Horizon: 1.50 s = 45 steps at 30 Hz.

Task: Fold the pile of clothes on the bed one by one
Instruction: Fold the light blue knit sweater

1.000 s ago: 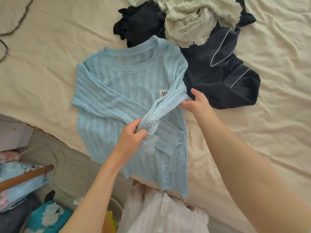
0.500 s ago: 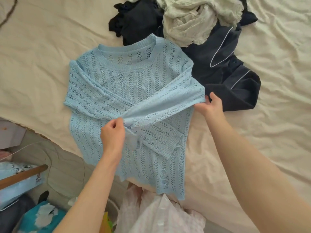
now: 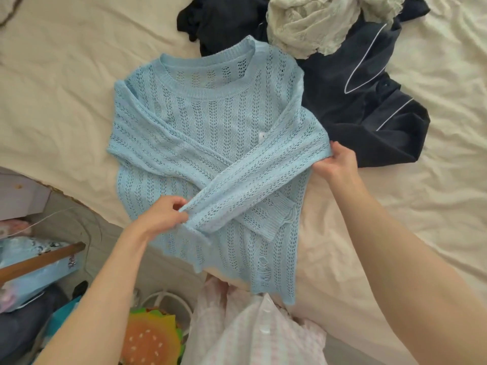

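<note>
A light blue open-knit sweater [image 3: 210, 133] lies flat on the cream bed sheet [image 3: 66, 88], neck toward the far side. Both sleeves are laid across its front and cross each other. My left hand [image 3: 164, 216] pinches the cuff end of the upper sleeve near the sweater's lower left. My right hand [image 3: 337, 160] pinches the same sleeve at its fold on the sweater's right edge. Behind the sweater sits the pile: a navy garment with white piping [image 3: 369, 96], a black garment [image 3: 224, 19] and a cream lace piece [image 3: 311, 27].
The bed's near edge runs diagonally at lower left. Beyond it are a pale box [image 3: 21, 196], a blue printed bag with a wooden bar [image 3: 39, 262], a burger-shaped cushion [image 3: 150, 338] and a white wire basket [image 3: 168, 301]. Pink checked fabric [image 3: 253, 333] lies at the bottom centre.
The right sleeve, bunched and twisted a second ago, has been pulled straight and flat across the sweater. My left hand moved left with the cuff; my right hand moved right to the sweater's edge.
</note>
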Each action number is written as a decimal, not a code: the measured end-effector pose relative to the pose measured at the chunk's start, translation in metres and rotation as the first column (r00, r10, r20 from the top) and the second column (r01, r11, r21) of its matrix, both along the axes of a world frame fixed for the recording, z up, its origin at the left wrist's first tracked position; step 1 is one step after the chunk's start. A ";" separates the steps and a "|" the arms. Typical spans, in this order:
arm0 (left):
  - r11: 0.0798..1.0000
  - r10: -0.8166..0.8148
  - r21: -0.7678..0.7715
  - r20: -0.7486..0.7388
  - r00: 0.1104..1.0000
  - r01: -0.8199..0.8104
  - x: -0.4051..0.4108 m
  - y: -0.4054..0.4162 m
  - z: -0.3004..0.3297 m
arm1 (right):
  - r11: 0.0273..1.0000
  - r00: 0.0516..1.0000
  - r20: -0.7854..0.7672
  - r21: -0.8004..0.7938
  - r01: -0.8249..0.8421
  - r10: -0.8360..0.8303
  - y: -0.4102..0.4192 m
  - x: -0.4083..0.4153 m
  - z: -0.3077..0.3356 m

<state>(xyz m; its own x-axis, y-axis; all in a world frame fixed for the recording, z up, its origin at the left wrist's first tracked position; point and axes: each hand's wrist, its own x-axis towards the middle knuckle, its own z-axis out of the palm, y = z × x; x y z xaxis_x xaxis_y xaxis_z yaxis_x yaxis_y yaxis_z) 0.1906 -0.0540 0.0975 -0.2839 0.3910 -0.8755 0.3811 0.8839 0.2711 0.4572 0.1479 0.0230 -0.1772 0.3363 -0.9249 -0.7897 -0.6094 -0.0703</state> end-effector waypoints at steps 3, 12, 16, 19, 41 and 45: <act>0.997 -0.023 -0.073 -0.062 0.998 0.018 -0.015 -0.012 -0.002 | 1.000 0.999 0.024 0.014 -0.023 0.023 -0.001 0.000 -0.003; 0.982 0.182 0.013 -0.322 0.929 -0.188 -0.046 -0.057 -0.015 | 0.995 0.987 0.128 0.023 -0.099 0.095 -0.004 -0.006 0.000; 0.993 0.107 -0.001 -0.348 0.931 -0.115 -0.036 -0.049 -0.026 | 0.982 0.966 0.187 0.026 -0.185 0.177 -0.013 -0.007 0.000; 0.994 0.041 0.113 -0.343 0.938 -0.002 -0.015 -0.008 -0.031 | 0.973 0.941 0.257 0.018 -0.231 0.219 -0.015 -0.002 -0.001; 0.814 0.241 0.513 0.129 0.962 -0.273 0.127 0.310 -0.074 | 0.997 0.988 0.132 -0.029 -0.076 0.080 -0.013 0.003 -0.018; 0.849 0.108 0.514 0.055 0.993 -0.120 0.109 0.288 -0.076 | 0.991 0.977 0.176 0.038 -0.126 0.118 -0.020 0.003 -0.014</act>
<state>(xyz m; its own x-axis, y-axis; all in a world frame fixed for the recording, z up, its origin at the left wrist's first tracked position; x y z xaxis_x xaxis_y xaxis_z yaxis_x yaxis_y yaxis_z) 0.2995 0.2340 0.0211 -0.3367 0.7540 -0.5641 0.2742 0.6516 0.7073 0.4602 0.1278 0.0088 -0.0584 0.3675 -0.9282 -0.6830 -0.6928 -0.2314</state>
